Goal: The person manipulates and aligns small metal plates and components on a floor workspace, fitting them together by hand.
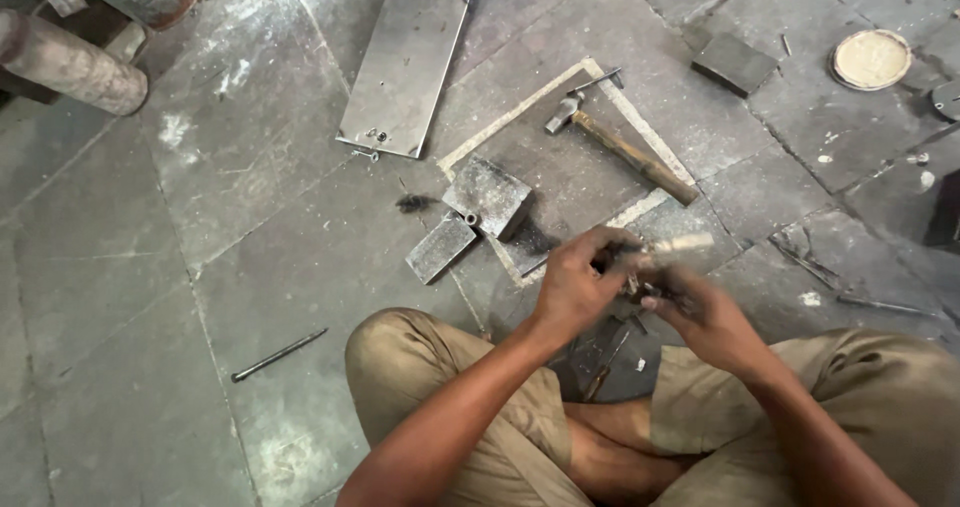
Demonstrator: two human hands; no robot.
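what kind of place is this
Probably a small metal workshop, with work done on the floor. A person sits cross-legged on stone slabs; around lie a hammer, a metal sheet and steel blocks. Both hands, left hand and right hand, work a small blurred tool.

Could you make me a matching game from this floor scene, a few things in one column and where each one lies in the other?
Things:
1. hammer
2. flat metal sheet
3. round disc
4. thin rod

Places:
A. far right, near the top edge
B. inside the pale outlined square on the floor
C. lower left, beside the person's knee
D. top middle, left of the square

Pairs: 1-B, 2-D, 3-A, 4-C
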